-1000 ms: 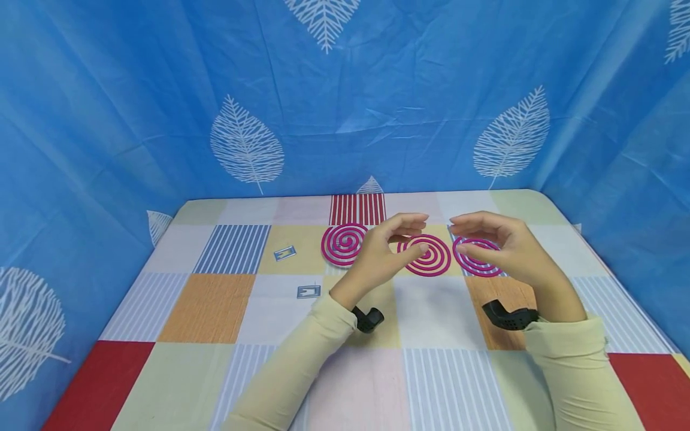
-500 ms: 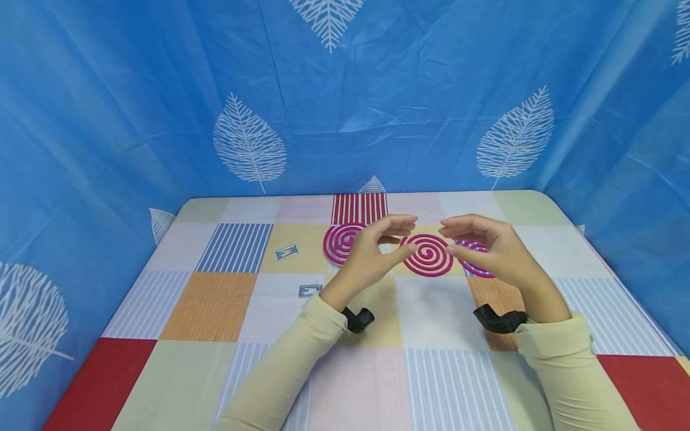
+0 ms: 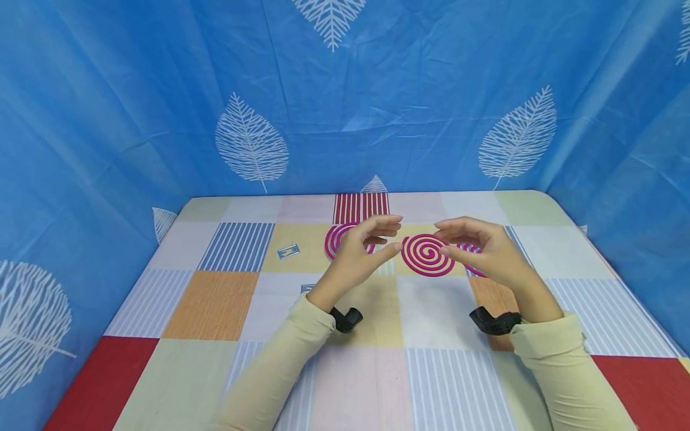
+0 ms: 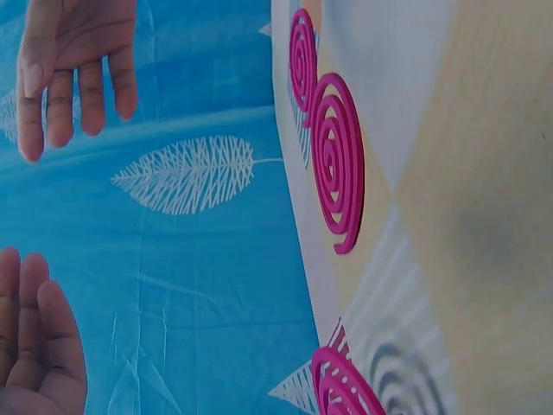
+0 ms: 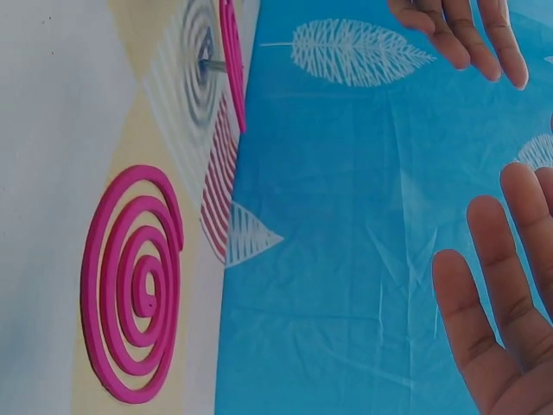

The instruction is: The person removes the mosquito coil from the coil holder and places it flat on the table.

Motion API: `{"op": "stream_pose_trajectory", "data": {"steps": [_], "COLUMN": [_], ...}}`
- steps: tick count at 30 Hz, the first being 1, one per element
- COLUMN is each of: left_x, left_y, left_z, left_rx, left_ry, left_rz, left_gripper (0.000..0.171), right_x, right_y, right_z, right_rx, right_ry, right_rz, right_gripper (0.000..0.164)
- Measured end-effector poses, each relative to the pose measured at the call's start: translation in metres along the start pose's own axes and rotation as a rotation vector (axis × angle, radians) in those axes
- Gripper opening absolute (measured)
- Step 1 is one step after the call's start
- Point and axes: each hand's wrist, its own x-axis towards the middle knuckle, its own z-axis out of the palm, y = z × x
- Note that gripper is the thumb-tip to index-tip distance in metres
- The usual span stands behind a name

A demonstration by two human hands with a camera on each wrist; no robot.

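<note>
Both hands are raised above the far part of the table, facing each other with fingers gently bent and a gap between them. My left hand (image 3: 356,251) holds nothing and partly covers the left magenta mosquito coil (image 3: 330,242). In the right wrist view that coil sits raised on a thin metal stand (image 5: 212,65), casting a spiral shadow. Between the hands, a middle mosquito coil (image 3: 429,252) lies flat on the cloth. My right hand (image 3: 485,248), also holding nothing, hides much of the right mosquito coil (image 3: 475,272).
A small metal coil stand (image 3: 288,251) lies left of the coils. Another metal stand (image 3: 307,288) is partly hidden by the left wrist. The patchwork tablecloth (image 3: 205,305) covers the table, and a blue leaf-print curtain (image 3: 377,108) hangs behind and at both sides.
Both hands have drifted left, the left one further, so the gap between them has widened. The middle coil shows more fully, while the left coil and the nearer stand are more covered.
</note>
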Motion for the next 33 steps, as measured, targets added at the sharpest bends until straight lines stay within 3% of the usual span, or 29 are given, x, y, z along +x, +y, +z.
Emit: {"op": "stream_pose_trajectory", "data": {"steps": [12, 33], "left_x": [-0.006, -0.025], "left_y": [0.000, -0.016], "left_z": [-0.016, -0.056], "left_rx": [0.006, 0.082], "left_ry": [-0.001, 0.048], "left_rz": [-0.024, -0.064], "left_gripper": [0.046, 0.044], "right_x": [0.001, 0.012], "right_y": [0.003, 0.008], "right_z": [0.005, 0.020], "right_rx": [0.032, 0.079], "right_ry": [-0.021, -0.111], "right_rz": [0.014, 0.048], "right_gripper": [0.037, 0.034]}}
